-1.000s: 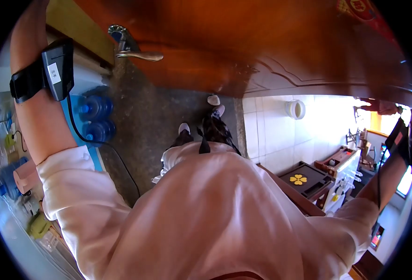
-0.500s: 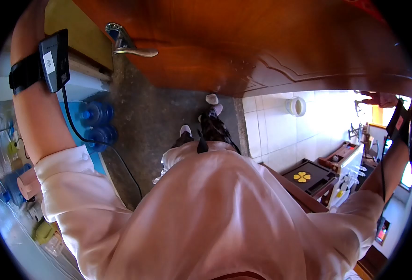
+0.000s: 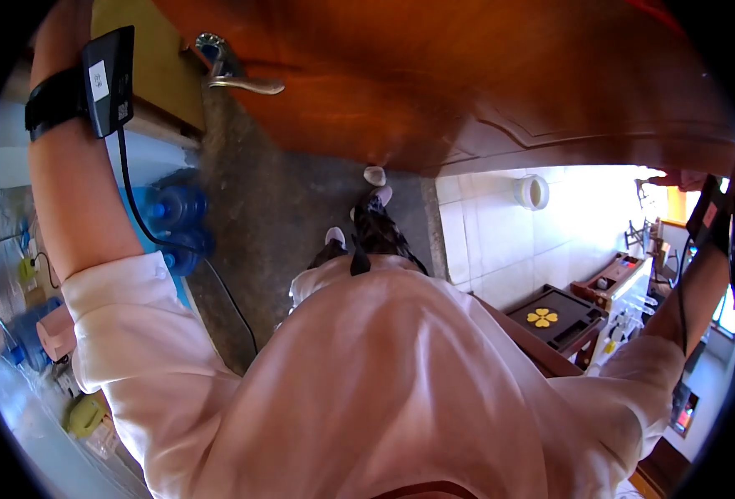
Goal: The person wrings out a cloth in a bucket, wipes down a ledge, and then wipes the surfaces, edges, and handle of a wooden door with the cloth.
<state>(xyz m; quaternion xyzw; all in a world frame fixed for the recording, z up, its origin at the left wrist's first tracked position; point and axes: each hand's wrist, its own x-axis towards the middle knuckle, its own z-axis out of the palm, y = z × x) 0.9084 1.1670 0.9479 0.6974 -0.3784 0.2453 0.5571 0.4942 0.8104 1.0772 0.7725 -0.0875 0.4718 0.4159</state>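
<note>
My left forearm [image 3: 84, 195] reaches up along the left side, with a black strapped device [image 3: 109, 81] on it; the hand itself lies beyond the top edge. A reddish-brown wooden door [image 3: 467, 91] spans the top, its metal lever handle [image 3: 251, 84] right of my left forearm. At the far right my right forearm [image 3: 696, 287] is raised, also wearing a dark device [image 3: 711, 218]. My right hand [image 3: 679, 180] shows as a dark shape near the door's lower right edge. Its fingers are too dark to make out, and whether it touches the door I cannot tell.
Large blue water bottles [image 3: 178, 208] stand on the left. A white bucket [image 3: 533, 192] sits on the pale tiled floor [image 3: 488, 229]. A dark tray table [image 3: 554, 309] with a yellow clover shape is at the right. A black cable [image 3: 230, 299] hangs from the left device.
The door handle sits slightly higher in view. My left forearm and its device have shifted up and a little right. The bottles and floor items have drifted slightly right.
</note>
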